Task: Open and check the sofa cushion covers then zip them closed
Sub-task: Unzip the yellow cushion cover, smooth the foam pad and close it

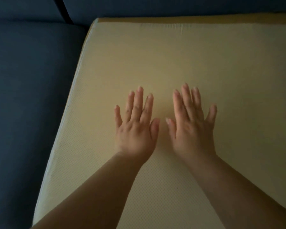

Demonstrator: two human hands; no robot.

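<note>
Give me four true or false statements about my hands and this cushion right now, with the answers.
1. The left hand and right hand lie flat, fingers spread, on the yellow foam cushion. True.
2. The right hand pinches a zipper pull. False: it holds nothing, and no zipper shows.
3. The sofa seat left of the foam cushion is dark blue. True.
4. The hands are crossed over each other. False: they lie side by side, thumbs close but apart.
</note>
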